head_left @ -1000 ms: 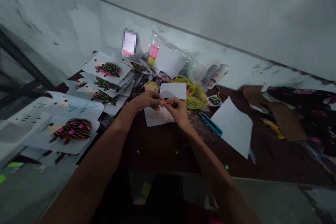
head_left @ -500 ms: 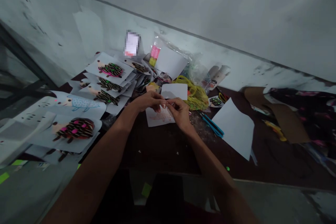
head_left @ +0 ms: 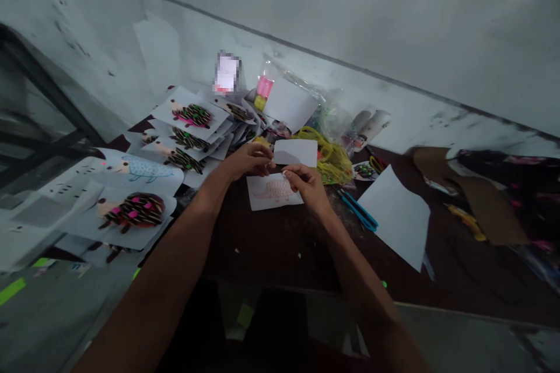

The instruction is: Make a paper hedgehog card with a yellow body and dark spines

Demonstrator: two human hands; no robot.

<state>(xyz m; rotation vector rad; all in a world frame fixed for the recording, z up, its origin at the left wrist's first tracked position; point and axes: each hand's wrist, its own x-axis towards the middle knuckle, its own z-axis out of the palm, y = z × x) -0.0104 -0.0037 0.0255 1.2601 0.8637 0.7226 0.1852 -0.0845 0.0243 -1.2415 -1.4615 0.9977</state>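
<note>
A white card with an orange hedgehog-like line drawing (head_left: 275,191) lies on the dark table below my hands. My left hand (head_left: 254,160) hovers over the card's upper left edge, its fingers loosely curved and apart, with nothing visible in them. My right hand (head_left: 305,182) is at the card's right side, thumb and fingertips pinched on a tiny pale bit too small to name. Just behind both hands sits a blank white card (head_left: 296,152). A yellow net bag (head_left: 335,163) lies beyond my right hand.
Stacked cards with decorated hedgehogs (head_left: 192,115) crowd the left side. Blue-handled scissors (head_left: 361,213) and a large white sheet (head_left: 396,218) lie to the right, with a yellow-handled tool (head_left: 467,221) farther over. A clear plastic bag (head_left: 330,113) stands by the wall.
My hands, together over the drawing before, have moved apart. The left has opened and drawn back left, uncovering more of the card. The whole view has shifted slightly.
</note>
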